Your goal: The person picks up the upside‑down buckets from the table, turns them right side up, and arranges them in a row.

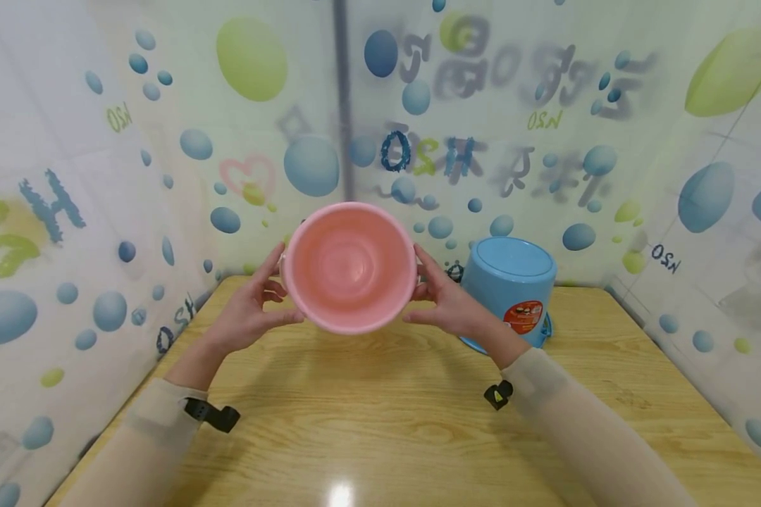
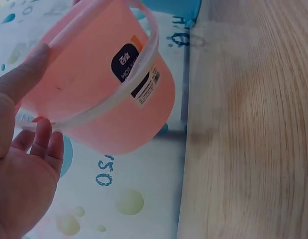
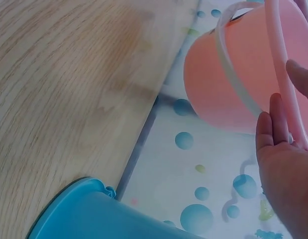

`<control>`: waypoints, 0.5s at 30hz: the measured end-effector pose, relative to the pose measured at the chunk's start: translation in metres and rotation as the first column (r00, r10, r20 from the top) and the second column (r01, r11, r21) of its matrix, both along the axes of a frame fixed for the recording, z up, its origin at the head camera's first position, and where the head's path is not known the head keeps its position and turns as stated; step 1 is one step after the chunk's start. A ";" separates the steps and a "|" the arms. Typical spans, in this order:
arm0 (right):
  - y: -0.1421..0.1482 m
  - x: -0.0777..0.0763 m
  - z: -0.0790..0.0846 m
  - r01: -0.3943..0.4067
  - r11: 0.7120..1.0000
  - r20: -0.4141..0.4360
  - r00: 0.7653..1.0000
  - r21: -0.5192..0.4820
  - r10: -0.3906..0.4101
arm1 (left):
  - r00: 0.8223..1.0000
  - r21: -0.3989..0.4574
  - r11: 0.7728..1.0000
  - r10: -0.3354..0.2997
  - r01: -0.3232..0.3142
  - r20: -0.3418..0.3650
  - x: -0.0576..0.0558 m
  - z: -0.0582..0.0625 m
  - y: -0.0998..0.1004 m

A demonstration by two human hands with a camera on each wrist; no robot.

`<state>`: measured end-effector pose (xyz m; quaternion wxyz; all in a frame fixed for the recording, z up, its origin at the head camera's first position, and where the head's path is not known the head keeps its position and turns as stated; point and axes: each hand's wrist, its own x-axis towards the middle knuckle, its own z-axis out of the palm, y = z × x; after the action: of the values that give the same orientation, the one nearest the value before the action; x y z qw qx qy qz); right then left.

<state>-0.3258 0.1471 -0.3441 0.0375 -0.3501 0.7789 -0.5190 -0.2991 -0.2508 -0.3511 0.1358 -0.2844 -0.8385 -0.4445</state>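
Observation:
A pink bucket point(image 1: 351, 267) is held up over the table, tipped so that its mouth faces the head camera. My left hand point(image 1: 250, 310) grips its left side, thumb by the rim and fingers near the handle's end. On the opposite side my right hand point(image 1: 447, 303) holds it the same way, thumb at the rim and fingers along the outer wall. In the left wrist view a pale handle point(image 2: 101, 105) loops around the bucket's outside, crossing a dark label point(image 2: 125, 62). The bucket's base shows clear of the tabletop in both wrist views.
A blue bucket point(image 1: 491, 282) with a red sticker point(image 1: 523, 317) stands upside down at the table's back right, just beyond my right forearm. The wooden table point(image 1: 368, 429) ends at a curtain point(image 1: 165, 141) printed with bubbles, which closes in the back and both sides.

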 end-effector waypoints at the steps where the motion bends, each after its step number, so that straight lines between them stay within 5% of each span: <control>1: 0.000 0.000 0.000 0.007 1.000 -0.003 1.000 0.003 -0.007 | 1.000 -0.014 1.000 0.003 -0.003 -0.002 0.000 0.000 0.000; 10: 0.002 -0.001 0.000 0.055 0.998 -0.011 0.998 0.012 -0.055 | 0.997 -0.067 0.995 0.075 -0.076 -0.018 0.001 0.004 0.001; 15: 0.002 -0.001 0.003 0.083 0.995 -0.036 0.996 0.050 -0.082 | 0.999 0.012 0.999 -0.031 0.030 0.014 -0.001 0.004 0.001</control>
<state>-0.3268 0.1494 -0.3416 0.0118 -0.3253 0.8064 -0.4938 -0.3000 -0.2498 -0.3468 0.1246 -0.2931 -0.8323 -0.4536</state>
